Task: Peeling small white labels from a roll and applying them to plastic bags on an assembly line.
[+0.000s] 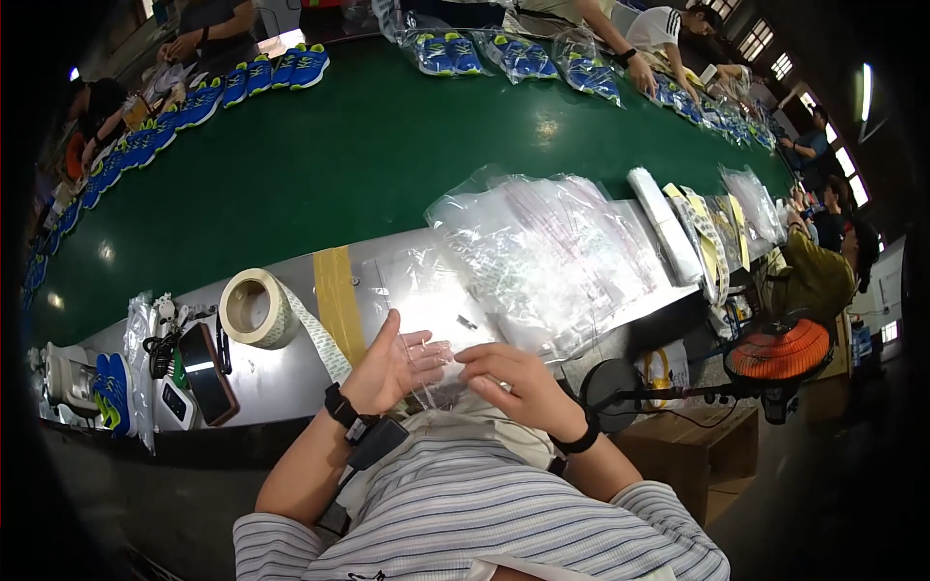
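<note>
In front of my body, at the near edge of the metal worktop, my left hand (392, 366) is turned palm up, its fingers stretched out and spread. A clear plastic bag (441, 389) lies across those fingers and hangs down between my hands. My right hand (518, 382) comes from the other side with bent fingers, their tips closed at the bag's edge. Just beyond the right hand spreads a broad heap of clear plastic bags (552, 257). Beside my left wrist stands a roll of stickers (260, 310), its white printed strip running down toward that hand.
A green conveyor belt (368, 145) runs beyond the worktop, with blue shoes (199, 102) and bagged shoes (523, 58) along its far side. A phone (208, 373) lies at left. At right are rolled plastic (666, 225), an orange fan (780, 351) and a cardboard box (683, 450). Co-workers line the belt.
</note>
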Motion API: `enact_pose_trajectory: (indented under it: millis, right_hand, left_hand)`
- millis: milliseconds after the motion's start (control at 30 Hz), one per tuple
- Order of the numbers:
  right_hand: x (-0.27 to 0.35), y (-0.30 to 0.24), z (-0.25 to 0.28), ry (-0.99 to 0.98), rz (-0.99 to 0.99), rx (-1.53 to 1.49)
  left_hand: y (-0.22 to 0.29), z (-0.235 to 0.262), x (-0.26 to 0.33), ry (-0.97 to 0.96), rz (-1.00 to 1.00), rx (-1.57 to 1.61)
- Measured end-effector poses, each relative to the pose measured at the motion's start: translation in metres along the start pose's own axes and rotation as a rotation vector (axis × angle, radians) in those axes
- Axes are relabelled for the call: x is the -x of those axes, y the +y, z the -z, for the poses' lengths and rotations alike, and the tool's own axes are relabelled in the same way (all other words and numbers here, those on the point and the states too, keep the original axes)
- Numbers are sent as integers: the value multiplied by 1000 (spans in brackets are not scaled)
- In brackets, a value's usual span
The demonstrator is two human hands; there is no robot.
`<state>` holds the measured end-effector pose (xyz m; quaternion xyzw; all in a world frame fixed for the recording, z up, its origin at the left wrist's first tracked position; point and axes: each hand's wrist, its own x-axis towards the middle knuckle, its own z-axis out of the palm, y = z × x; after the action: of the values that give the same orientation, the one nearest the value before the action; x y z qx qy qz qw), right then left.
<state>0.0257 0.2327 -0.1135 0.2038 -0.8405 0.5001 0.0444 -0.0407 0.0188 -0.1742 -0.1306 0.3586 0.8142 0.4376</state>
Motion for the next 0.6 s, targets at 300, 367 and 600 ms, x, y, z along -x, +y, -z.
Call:
enact_pose_trajectory:
  millis: [300,367,600]
  right_hand:
    - [-17,57,68,412,-538,926]
    - [-21,67,62,367,-714,917]
    - [-46,42,48,437,-359,391]
  left_hand:
    - [-4,17,-24,-86,-101,163]
    - [-11,24,-23,-126,-133,265]
    - [-6,22,-19,-214,-124,363]
